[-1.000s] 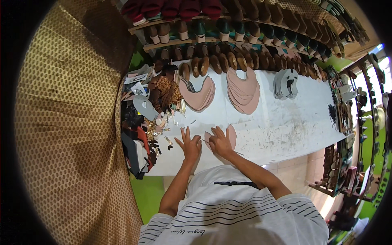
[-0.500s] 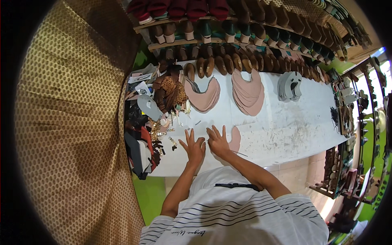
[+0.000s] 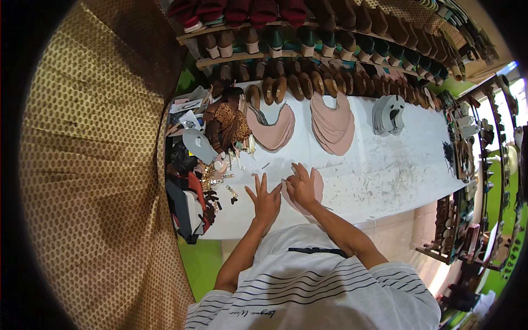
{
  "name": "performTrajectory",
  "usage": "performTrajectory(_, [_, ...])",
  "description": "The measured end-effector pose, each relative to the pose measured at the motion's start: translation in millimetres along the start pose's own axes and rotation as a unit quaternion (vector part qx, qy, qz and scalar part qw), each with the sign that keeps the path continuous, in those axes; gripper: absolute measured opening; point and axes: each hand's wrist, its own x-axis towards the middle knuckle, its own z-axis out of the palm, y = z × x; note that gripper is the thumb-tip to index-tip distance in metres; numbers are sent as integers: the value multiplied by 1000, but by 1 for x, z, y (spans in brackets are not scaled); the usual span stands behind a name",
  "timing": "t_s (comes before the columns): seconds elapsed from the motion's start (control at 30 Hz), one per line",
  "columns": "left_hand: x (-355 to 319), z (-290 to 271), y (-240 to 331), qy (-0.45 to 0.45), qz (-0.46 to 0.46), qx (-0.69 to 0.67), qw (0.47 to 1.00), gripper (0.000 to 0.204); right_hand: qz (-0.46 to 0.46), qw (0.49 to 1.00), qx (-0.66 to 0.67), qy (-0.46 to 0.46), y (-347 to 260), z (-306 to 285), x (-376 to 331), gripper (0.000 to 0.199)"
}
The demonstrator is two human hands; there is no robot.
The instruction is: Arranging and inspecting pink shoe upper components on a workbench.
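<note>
Striped-shirt person at white table point(image 3: 385, 181). Left hand point(image 3: 265, 199) flat, fingers spread, gripping nothing, just left of pink leather piece point(image 3: 316, 187). Right hand point(image 3: 301, 186) pressed flat on top of that piece, fingers apart, no pinch; piece runs near-to-far under it and sticks out right, so right hand is nearer. Beyond: pink cutout stacks point(image 3: 330, 124), shelves of shoe heels point(image 3: 308, 38).

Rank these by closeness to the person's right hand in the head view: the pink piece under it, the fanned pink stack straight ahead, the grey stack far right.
From the right hand:
1. Pink piece, directly under the hand, touching it.
2. Fanned pink stack, ahead, mid-table.
3. Grey stack, farther back and to the right.
</note>
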Motion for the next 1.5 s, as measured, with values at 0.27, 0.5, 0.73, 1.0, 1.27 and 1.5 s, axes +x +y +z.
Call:
performTrajectory(0.27, [1, 2, -2, -38, 12, 26, 999, 51, 2, 1000, -11, -21, -5, 7, 7, 12])
performTrajectory(0.5, [0, 0, -1, -39, 6, 21, 999, 54, 5, 999, -32, -32, 0, 11, 6, 13])
performTrajectory(0.73, [6, 4, -1, -31, 27, 37, 998, 59, -13, 999, -41, -20, 3, 15, 6, 13])
performTrajectory(1.0, [16, 1, -3, -46, 52, 100, 993, 58, -18, 999, -27, -29, 7, 5, 2, 14])
performTrajectory(1.27, [15, 3, -4, -39, 62, 108, 991, 59, -2, 997, -68, -39, 14, -19, -14, 15])
performTrajectory(1.5, [16, 0, 2, -50, 44, 86, 994, 57, -24, 996, -77, -42, 7, -20, -17, 15])
